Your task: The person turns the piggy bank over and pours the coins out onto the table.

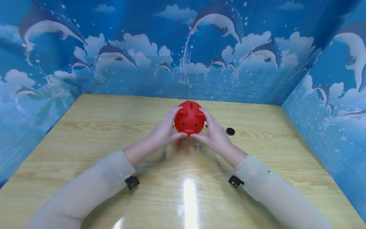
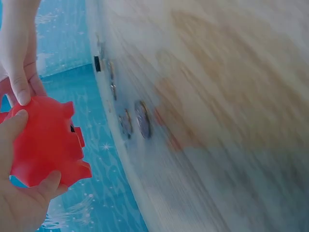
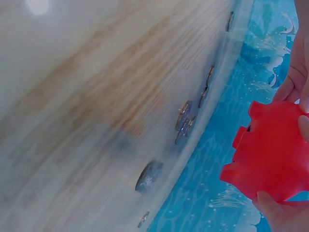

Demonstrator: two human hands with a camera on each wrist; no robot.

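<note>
A red piggy bank, its snout toward me and its coin slot on top, is held in the air between both hands. My left hand grips its left side, with fingers high up and the thumb low under the snout. On the other side, my right hand holds it the same way. In the left wrist view the piggy bank is raised off the tabletop. Several coins lie beneath it, and the right wrist view shows coins there too.
A small round black plug lies on the wood-grain table, right of my right hand. Two shiny coins sit below the hands, one of them a coin further left. Blue dolphin-print cloth walls the table's back and sides.
</note>
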